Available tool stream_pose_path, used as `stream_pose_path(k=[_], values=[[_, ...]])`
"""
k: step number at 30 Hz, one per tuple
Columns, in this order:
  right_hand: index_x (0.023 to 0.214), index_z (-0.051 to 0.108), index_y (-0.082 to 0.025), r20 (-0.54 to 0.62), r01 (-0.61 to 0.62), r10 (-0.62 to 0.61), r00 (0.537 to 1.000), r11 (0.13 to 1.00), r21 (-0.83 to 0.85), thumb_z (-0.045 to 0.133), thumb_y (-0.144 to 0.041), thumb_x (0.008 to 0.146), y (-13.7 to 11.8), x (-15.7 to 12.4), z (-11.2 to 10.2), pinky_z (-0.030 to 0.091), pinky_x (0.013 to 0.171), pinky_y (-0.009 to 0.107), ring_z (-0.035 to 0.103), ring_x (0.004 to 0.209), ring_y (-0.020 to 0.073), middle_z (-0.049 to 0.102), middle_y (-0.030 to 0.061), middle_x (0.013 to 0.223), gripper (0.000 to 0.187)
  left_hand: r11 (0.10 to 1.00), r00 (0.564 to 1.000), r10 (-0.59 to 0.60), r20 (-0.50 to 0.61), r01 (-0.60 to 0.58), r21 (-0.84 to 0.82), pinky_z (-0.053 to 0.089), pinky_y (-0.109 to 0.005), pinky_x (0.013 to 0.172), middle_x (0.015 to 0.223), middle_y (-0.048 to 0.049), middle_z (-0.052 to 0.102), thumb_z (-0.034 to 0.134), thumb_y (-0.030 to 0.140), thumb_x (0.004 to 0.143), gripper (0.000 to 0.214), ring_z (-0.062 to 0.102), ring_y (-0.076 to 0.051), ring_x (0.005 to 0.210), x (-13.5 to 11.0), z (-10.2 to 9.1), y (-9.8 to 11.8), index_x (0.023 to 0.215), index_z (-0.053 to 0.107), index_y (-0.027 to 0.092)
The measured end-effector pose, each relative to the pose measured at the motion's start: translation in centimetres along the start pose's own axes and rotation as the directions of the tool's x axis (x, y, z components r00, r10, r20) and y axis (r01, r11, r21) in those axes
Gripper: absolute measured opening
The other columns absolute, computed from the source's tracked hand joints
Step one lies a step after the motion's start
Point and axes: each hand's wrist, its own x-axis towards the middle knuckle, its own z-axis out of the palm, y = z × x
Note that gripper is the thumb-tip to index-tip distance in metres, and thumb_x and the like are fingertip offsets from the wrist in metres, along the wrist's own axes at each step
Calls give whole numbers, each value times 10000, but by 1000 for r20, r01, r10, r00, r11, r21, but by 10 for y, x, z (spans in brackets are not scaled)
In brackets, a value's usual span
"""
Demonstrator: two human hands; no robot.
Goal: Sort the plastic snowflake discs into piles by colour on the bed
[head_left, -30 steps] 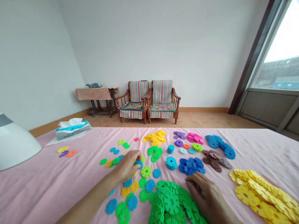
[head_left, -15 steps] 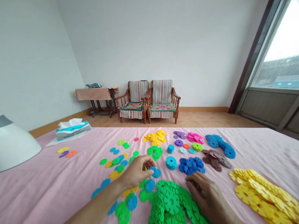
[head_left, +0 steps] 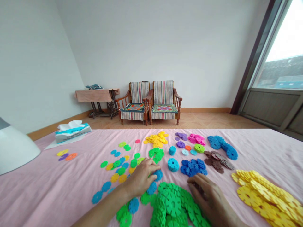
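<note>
My left hand (head_left: 143, 176) is low over the pink cloth, thumb and fingers bent around the left edge of a blue flower-shaped plastic disc (head_left: 158, 175). Its palm and whatever lies beneath are hidden. Another blue disc (head_left: 151, 188) lies just below the thumb. My right hand (head_left: 207, 192) rests with curled fingers beside a large heap of green discs (head_left: 174, 203); its inner side is out of sight, so I cannot make out what is in it. Dark blue discs (head_left: 193, 167) sit just beyond its fingertips. A stack of light blue discs (head_left: 173, 165) stands between the hands.
Scattered green, blue and yellow discs lie around my left forearm. Heaps of yellow (head_left: 267, 195), brown (head_left: 217, 160), pink (head_left: 196, 139) and blue discs (head_left: 222, 145) spread rightward. A tissue box (head_left: 73, 132) and a white rounded object (head_left: 16, 151) are at left.
My left hand has come down slightly, its fingers now reaching over the blue discs; one of the two overlapping ones is no longer visible. My right hand has stayed in place.
</note>
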Motion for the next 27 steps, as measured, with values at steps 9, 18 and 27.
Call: stream_pose_path(k=[9,18,27], values=[[867,578,-217,46,-31,31,998,1000,-5,397,-276,935,0,1,0,454,658,263,604,761,168,628,36,839,202,1000,1000,-22,9,22,-9,410,-283,815,912,-19,579,544,73,701,203,522,-182,905,1,-5,6,853,593,198],[871,564,-210,55,-42,41,998,999,2,380,-278,942,-1,1,1,449,680,282,592,775,172,613,42,838,208,986,994,-108,-22,104,-131,379,-220,621,752,17,582,544,86,676,134,526,-131,709,-1,-10,7,762,582,182],[867,565,-213,63,-48,47,997,999,3,397,-269,932,-2,1,0,441,670,283,582,771,172,606,35,844,189,997,997,-7,-75,2,-71,407,-248,752,872,-17,624,547,78,738,235,551,-156,837,-3,-14,15,891,677,200]])
